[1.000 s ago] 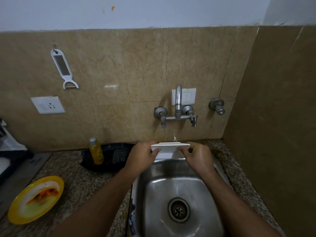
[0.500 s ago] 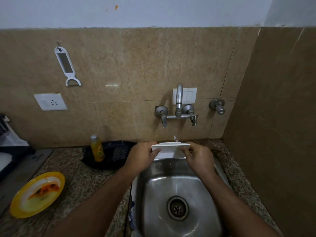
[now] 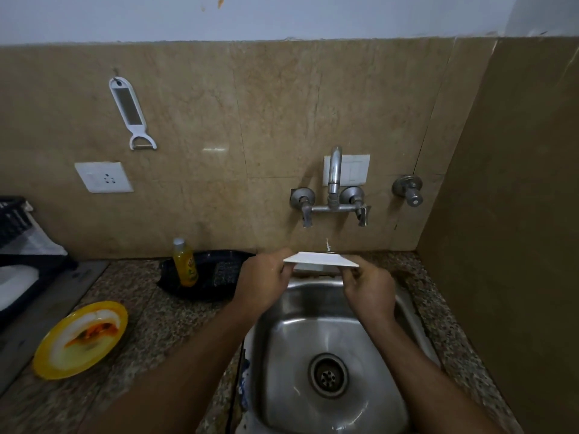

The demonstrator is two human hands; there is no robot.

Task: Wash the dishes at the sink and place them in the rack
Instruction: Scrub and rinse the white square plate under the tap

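Observation:
A white square plate (image 3: 319,259) is held level above the back of the steel sink (image 3: 332,355), under the tap (image 3: 333,183). My left hand (image 3: 266,280) grips its left edge and my right hand (image 3: 369,288) grips its right edge. A thin trickle of water falls onto the plate's top. A dirty yellow plate (image 3: 80,338) with orange food marks lies on the counter at the left. The black dish rack (image 3: 18,255) sits at the far left edge, only partly in view.
A yellow dish soap bottle (image 3: 185,263) and a dark scrub pad (image 3: 226,272) sit in a black tray (image 3: 203,286) left of the sink. A white peeler (image 3: 131,117) and a wall socket (image 3: 103,177) are on the tiled wall. A side wall closes the right.
The plate has tilted a little, its right side lower now. Both hands keep their grip in about the same spot.

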